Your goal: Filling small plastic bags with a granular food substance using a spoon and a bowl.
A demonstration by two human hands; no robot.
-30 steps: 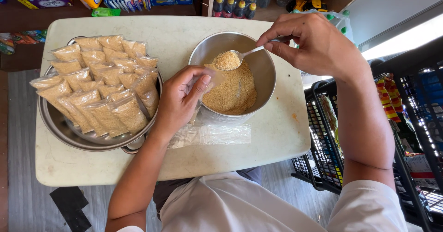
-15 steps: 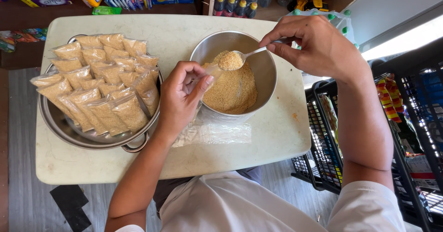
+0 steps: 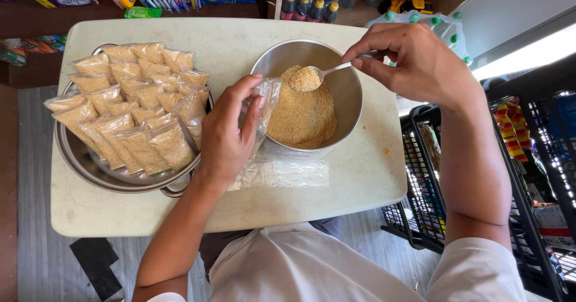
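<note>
The right hand (image 3: 423, 62) pinches the handle of a metal spoon (image 3: 318, 75) between thumb and fingertips, the other fingers curled in. The spoon's bowl is heaped with golden-brown granules and hangs over the steel bowl (image 3: 348, 95), just above the mound of the same granules (image 3: 303, 119) that fills much of it.

The left hand (image 3: 231, 131) holds a small clear bag (image 3: 265, 107) against the near-left rim of the bowl, thumb on one side and fingers on the other, so the bag's mouth stands beside the loaded spoon. I cannot tell how wide the mouth is parted.

On the cream desk (image 3: 228, 44), just below the bowl, lies a flat stack of empty clear bags (image 3: 282, 174). To the left sits a wide metal pan (image 3: 90, 167) piled with filled, sealed packets (image 3: 129, 113) of the granules, laid in overlapping rows; the left wrist crosses the pan's near handle.

Beyond the desk runs a shelf with bottles (image 3: 309, 5) and coloured packages. A black wire basket (image 3: 420, 182) stands on the floor at the right.
</note>
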